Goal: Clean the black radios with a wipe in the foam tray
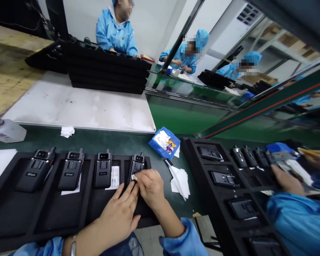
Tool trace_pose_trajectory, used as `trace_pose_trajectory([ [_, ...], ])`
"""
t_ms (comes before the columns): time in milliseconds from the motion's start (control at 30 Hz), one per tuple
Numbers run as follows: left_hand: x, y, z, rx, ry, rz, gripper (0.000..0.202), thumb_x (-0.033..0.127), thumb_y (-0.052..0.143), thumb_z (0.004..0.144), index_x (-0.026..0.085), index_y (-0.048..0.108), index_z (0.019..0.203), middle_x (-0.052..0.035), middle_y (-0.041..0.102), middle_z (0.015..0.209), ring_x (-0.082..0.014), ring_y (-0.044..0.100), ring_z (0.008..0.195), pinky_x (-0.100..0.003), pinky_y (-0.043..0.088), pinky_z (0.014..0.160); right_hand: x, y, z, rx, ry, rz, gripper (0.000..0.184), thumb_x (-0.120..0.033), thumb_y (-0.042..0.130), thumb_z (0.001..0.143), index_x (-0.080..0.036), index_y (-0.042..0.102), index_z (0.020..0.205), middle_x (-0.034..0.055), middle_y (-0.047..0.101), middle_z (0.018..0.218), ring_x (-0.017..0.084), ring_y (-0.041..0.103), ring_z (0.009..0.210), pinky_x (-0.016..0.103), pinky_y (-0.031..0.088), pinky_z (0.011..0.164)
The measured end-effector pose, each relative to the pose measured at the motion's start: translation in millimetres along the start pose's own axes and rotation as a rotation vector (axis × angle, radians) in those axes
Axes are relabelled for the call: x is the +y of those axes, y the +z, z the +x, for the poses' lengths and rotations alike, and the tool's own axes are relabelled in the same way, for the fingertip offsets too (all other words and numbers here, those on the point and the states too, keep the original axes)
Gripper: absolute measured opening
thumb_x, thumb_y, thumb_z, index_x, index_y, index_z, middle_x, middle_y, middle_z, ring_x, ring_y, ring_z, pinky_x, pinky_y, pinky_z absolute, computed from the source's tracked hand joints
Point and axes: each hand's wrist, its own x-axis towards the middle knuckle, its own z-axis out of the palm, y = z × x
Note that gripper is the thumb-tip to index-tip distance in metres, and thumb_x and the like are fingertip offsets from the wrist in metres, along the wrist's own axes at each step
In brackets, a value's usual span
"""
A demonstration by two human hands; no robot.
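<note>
A black foam tray point(21, 217) lies in front of me with several black handheld devices standing in its slots. My left hand point(121, 213) rests flat with fingers stretched on the rightmost device point(137, 165). My right hand point(150, 188) is closed in a pinch on a small white wipe point(134, 177) pressed against that device's front. Three other devices point(102, 170) stand to the left, with white slips of paper beside some.
A blue box of wipes point(164, 143) and loose white tissues point(180, 179) lie right of the tray. A second black tray point(224, 185) with devices is at right, where a co-worker's hands point(288, 181) work. A white bottle point(5, 129) stands far left; stacked black trays point(106, 69) sit behind.
</note>
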Motion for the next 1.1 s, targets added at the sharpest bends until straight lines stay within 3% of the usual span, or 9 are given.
trace_pose_trajectory([
  [300, -1.0, 3.2, -1.4, -0.020, -0.015, -0.007, 0.061, 0.048, 0.039, 0.101, 0.007, 0.049, 0.145, -0.0124, 0.043, 0.155, -0.0292, 0.036, 0.145, -0.047, 0.033, 0.115, 6.1, -5.2, -7.6, -0.017, 0.119, 0.066, 0.016, -0.019, 0.057, 0.097, -0.022, 0.071, 0.090, 0.0037, 0.071, 0.086, 0.019, 0.059, 0.080, 0.034, 0.044, 0.076],
  [467, -2.8, 5.9, -1.7, -0.012, -0.021, -0.030, 0.058, 0.042, 0.045, 0.097, 0.009, 0.051, 0.144, -0.0105, 0.045, 0.154, -0.0282, 0.035, 0.146, -0.046, 0.033, 0.117, 3.2, -3.9, -5.3, 0.030, 0.176, 0.101, 0.017, -0.021, 0.057, 0.095, -0.023, 0.072, 0.088, 0.0031, 0.071, 0.084, 0.018, 0.061, 0.078, 0.033, 0.047, 0.074],
  [633, -5.7, 6.2, -1.0, 0.008, -0.021, -0.008, 0.053, 0.031, 0.052, 0.090, 0.008, 0.057, 0.138, -0.0119, 0.041, 0.157, -0.0292, 0.036, 0.146, -0.047, 0.037, 0.115, 20.6, -19.6, -3.4, 0.248, 0.359, 0.062, 0.017, -0.029, 0.057, 0.096, -0.021, 0.070, 0.088, 0.0024, 0.068, 0.083, 0.017, 0.061, 0.079, 0.031, 0.049, 0.075],
  [733, -7.0, 7.9, -1.1, 0.038, -0.016, -0.013, 0.050, 0.029, 0.054, 0.089, 0.009, 0.060, 0.134, -0.0110, 0.042, 0.156, -0.0287, 0.038, 0.145, -0.046, 0.038, 0.115, 37.5, -30.8, -15.0, 0.434, 0.515, -0.001, 0.024, -0.037, 0.056, 0.096, -0.018, 0.069, 0.087, 0.0033, 0.064, 0.081, 0.017, 0.057, 0.072, 0.030, 0.046, 0.066],
  [800, -7.6, 9.3, -1.6, 0.057, -0.011, -0.018, 0.049, 0.029, 0.054, 0.089, 0.010, 0.061, 0.133, -0.0105, 0.042, 0.157, -0.0283, 0.039, 0.144, -0.046, 0.037, 0.116, 46.7, -30.1, -25.9, 0.479, 0.578, -0.032, 0.030, -0.043, 0.057, 0.094, -0.017, 0.069, 0.083, 0.0035, 0.062, 0.079, 0.017, 0.055, 0.067, 0.030, 0.045, 0.063],
  [933, -8.8, 10.5, -2.7, 0.074, -0.008, -0.008, 0.047, 0.029, 0.054, 0.090, 0.011, 0.061, 0.133, -0.0104, 0.043, 0.156, -0.0279, 0.038, 0.145, -0.046, 0.036, 0.117, 55.2, -12.9, -41.5, 0.400, 0.623, -0.045, 0.029, -0.042, 0.059, 0.089, -0.019, 0.073, 0.078, 0.0033, 0.063, 0.078, 0.017, 0.056, 0.065, 0.029, 0.044, 0.062],
  [1100, -10.9, 9.3, -2.6, 0.095, 0.010, 0.025, 0.045, 0.029, 0.053, 0.091, 0.012, 0.062, 0.132, -0.0096, 0.045, 0.155, -0.0278, 0.042, 0.142, -0.047, 0.041, 0.113, 56.8, -3.5, -45.9, 0.372, 0.646, -0.049, 0.026, -0.038, 0.061, 0.087, -0.018, 0.074, 0.096, 0.0043, 0.065, 0.082, 0.017, 0.057, 0.066, 0.030, 0.044, 0.064],
])
